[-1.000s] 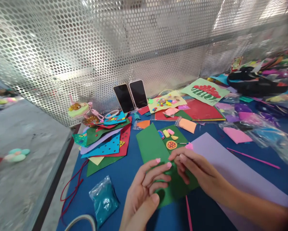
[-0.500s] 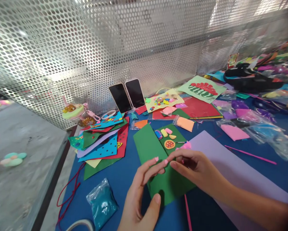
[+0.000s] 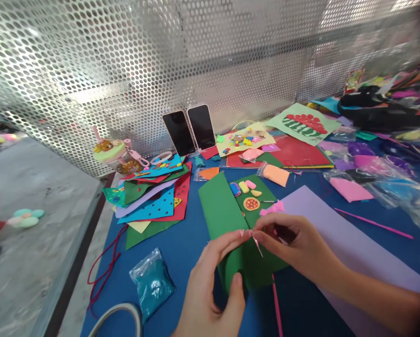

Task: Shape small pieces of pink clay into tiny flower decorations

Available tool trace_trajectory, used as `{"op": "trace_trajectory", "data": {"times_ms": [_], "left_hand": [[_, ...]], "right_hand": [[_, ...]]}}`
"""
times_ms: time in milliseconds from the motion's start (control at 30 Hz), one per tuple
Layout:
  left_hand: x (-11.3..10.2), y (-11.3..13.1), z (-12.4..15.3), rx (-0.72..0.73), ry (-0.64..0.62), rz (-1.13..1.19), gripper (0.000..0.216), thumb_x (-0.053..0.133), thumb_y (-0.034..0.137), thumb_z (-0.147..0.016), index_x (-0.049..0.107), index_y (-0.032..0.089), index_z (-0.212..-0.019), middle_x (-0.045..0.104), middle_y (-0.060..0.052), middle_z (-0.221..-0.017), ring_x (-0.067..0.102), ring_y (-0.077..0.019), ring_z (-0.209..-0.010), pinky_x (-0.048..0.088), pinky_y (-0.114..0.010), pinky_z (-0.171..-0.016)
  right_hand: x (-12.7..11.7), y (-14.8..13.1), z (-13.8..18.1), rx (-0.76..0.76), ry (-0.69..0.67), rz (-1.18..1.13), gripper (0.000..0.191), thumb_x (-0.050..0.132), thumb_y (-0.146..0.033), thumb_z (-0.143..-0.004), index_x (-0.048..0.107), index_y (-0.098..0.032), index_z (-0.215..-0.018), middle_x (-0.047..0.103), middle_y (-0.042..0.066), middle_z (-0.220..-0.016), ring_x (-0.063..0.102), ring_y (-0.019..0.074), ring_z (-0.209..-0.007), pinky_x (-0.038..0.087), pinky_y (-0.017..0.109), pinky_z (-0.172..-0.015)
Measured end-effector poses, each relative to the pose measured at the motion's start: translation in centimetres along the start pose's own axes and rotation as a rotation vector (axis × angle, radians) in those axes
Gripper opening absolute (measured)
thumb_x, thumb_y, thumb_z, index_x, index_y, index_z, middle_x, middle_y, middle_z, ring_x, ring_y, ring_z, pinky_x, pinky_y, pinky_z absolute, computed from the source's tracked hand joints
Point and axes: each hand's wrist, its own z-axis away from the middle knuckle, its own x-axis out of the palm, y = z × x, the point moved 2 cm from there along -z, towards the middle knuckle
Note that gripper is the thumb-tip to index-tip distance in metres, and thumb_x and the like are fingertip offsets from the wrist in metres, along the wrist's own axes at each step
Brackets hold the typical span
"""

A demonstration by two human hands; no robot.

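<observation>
Pinches a thin pink sliver (image 3: 257, 244) between thumb and forefinger of the right hand (image 3: 296, 243), other fingers curled under, just above the near half of a green sheet (image 3: 221, 206) on the blue table (image 3: 182, 243). Meets that pinch with the fingertips of the left hand (image 3: 210, 290), fingers held together and stretched forward, thumb apart and lower, against the near edge of the green sheet, bowed up between thumb and fingers; cannot tell whether gripped or only propped. Leaves the sliver hanging down and slightly right from the meeting fingertips. On the far half of the green sheet, small clay pieces: a round orange disc with red dots (image 3: 251, 203), a blue lump (image 3: 235, 189), yellow and pink bits just beside it. At the sheet's right edge, touching a lilac sheet (image 3: 322, 220), a pink clay scrap (image 3: 271, 208). Near the right wrist, a pink stick (image 3: 276, 304); well apart to the right, a second pink stick (image 3: 373, 223). To the left, a fanned stack of coloured sheets (image 3: 154, 201), a teal bag (image 3: 153, 283) and a red cord (image 3: 105, 271). Against the perforated metal wall (image 3: 161, 56), two phones (image 3: 191, 130) propped upright.
</observation>
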Motion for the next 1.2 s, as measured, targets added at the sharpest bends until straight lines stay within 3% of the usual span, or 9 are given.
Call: {"op": "trace_trajectory", "data": {"times_ms": [267,500,833,1200], "left_hand": [[0.0,-0.2,-0.1,0.051,0.094,-0.136,0.043,0.042,0.007,-0.084,0.048,0.03,-0.119,0.055,-0.002,-0.127,0.049,-0.0184,-0.119,0.044,-0.035,-0.098],[0.2,0.0,0.1,-0.005,0.063,-0.056,0.042,0.043,0.006,-0.082,0.051,0.031,-0.115,0.057,0.0,-0.125,0.049,-0.016,-0.117,0.046,-0.031,-0.095],[0.4,0.1,-0.1,-0.01,0.099,-0.062,0.039,0.049,0.007,-0.08,0.054,0.031,-0.11,0.06,0.001,-0.119,0.053,-0.0147,-0.11,0.048,-0.027,-0.089],[0.2,0.3,-0.3,0.035,0.173,-0.162,0.019,0.06,0.013,-0.079,0.06,0.028,-0.09,0.069,0.002,-0.104,0.058,-0.017,-0.095,0.051,-0.031,-0.079]], "right_hand": [[0.0,0.1,0.4,-0.077,0.026,0.044,0.021,0.059,-0.037,-0.083,0.067,-0.02,-0.075,0.055,-0.001,-0.054,0.046,0.0116,-0.05,0.035,0.022,-0.045],[-0.1,-0.4,0.9,-0.182,-0.01,0.079,0.016,0.058,-0.03,-0.085,0.068,-0.021,-0.077,0.06,0.001,-0.059,0.046,0.0112,-0.051,0.037,0.022,-0.047],[0.2,-0.2,0.8,-0.154,0.017,0.085,0.01,0.058,-0.026,-0.084,0.067,-0.021,-0.081,0.054,-0.002,-0.056,0.045,0.0108,-0.05,0.036,0.022,-0.047],[0.7,-0.8,1.2,-0.202,-0.025,0.057,0.01,0.058,-0.017,-0.082,0.067,-0.019,-0.078,0.052,-0.004,-0.054,0.042,0.0075,-0.046,0.034,0.018,-0.044]]}}
